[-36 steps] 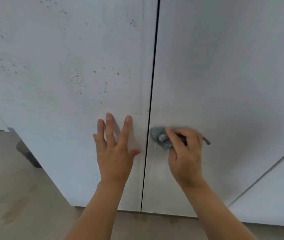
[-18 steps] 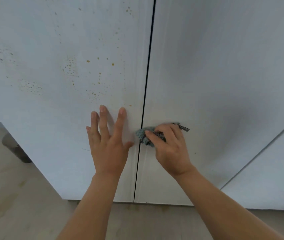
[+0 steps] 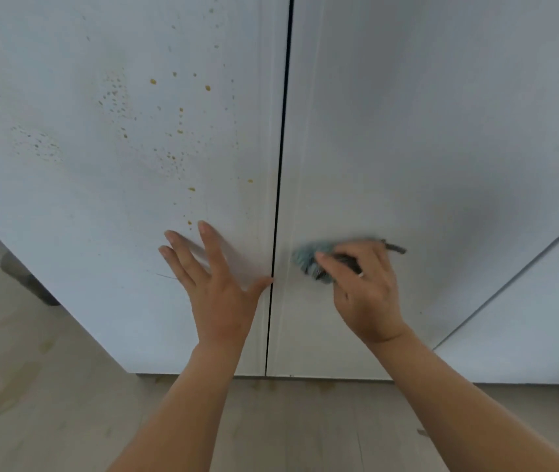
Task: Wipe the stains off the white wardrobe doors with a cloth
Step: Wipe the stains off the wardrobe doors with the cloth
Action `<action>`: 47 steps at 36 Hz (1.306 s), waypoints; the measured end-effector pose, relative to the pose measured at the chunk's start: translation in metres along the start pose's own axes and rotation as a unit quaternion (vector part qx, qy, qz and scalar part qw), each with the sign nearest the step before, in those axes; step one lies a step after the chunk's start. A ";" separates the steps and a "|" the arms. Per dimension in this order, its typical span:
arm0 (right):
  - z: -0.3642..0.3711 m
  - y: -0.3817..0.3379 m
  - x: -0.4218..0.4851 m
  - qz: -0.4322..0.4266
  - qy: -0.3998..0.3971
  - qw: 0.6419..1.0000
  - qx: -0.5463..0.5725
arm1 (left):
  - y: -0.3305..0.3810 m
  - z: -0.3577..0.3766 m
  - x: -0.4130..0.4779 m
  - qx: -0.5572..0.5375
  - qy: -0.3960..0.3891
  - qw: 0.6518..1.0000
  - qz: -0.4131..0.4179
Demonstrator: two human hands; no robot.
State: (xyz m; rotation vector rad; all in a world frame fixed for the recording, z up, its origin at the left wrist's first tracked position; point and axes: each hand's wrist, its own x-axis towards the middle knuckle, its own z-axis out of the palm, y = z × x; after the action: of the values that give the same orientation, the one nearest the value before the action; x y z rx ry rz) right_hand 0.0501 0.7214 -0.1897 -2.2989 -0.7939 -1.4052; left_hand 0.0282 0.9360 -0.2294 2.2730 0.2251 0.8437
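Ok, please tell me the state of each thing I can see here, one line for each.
left door: shut, speckled with yellow-brown stains.
right door: shut, no clear marks visible.
cloth: bunched, pressed on the right door.
left hand: flat on the left door, fingers spread.
right hand: grips the cloth.
floor: some brownish patches.
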 end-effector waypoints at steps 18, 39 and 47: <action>0.027 0.002 -0.034 -0.004 -0.028 1.000 -0.010 | 0.012 0.003 0.003 0.028 -0.013 0.999 -0.043; -0.056 0.072 0.005 0.116 0.134 0.981 -0.076 | 0.012 0.011 0.006 0.014 -0.020 0.998 -0.062; -0.006 0.066 -0.097 0.042 -0.112 0.992 -0.042 | 0.017 0.012 0.006 0.020 -0.014 0.997 -0.079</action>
State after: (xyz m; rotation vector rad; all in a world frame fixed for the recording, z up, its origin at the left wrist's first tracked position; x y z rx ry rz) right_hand 0.0517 0.6378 -0.2729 -2.5557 -0.7032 -1.1806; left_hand 0.0392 0.9189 -0.2216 2.2688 0.4064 0.7320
